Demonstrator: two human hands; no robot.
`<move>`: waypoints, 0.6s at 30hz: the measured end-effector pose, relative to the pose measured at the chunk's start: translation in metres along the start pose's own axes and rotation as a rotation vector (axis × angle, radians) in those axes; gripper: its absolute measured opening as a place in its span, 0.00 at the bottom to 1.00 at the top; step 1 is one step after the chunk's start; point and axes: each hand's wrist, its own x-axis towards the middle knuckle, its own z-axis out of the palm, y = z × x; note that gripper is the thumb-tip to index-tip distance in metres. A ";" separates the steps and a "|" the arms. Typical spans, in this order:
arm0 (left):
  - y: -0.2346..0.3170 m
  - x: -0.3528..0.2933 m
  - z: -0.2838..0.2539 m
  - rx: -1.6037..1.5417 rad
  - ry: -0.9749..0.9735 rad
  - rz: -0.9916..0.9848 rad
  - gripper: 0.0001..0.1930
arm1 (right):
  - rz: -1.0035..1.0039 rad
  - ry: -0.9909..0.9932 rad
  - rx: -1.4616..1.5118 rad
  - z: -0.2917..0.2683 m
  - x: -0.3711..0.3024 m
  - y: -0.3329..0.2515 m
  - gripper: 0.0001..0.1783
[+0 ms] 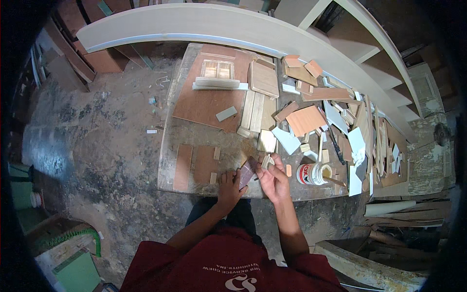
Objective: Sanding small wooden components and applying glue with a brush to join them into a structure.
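The surface (228,168) is worn wood, matt and stained. At its near edge, the sandpaper (247,173) looks dull and gritty; the small wood block (266,162) beside it appears bare and matt. Toward the near right corner, the jar (307,173) looks like smooth, faintly glossy plastic. Toward the far left corner, the plywood panel (194,104) has a flat, matt face.

Moderate light is covering the counter (194,137). Left of the counter, the floor (53,141) is reflecting a bluish glare. Beyond it, the long pale panel (185,22) is appearing bowed. Around the counter, outer areas are darkening to black.
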 end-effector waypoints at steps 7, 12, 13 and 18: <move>-0.001 0.000 0.000 0.005 0.004 0.009 0.39 | 0.049 -0.085 0.047 0.002 -0.002 -0.003 0.12; -0.003 -0.002 -0.001 -0.020 -0.038 -0.003 0.38 | 0.007 0.111 -0.415 -0.023 -0.005 0.001 0.18; -0.003 -0.002 0.000 -0.025 -0.027 -0.002 0.38 | -0.026 0.208 -0.621 -0.029 -0.007 0.004 0.21; -0.003 -0.002 0.003 0.020 0.013 0.032 0.39 | -0.185 0.236 -1.596 -0.094 -0.023 0.033 0.19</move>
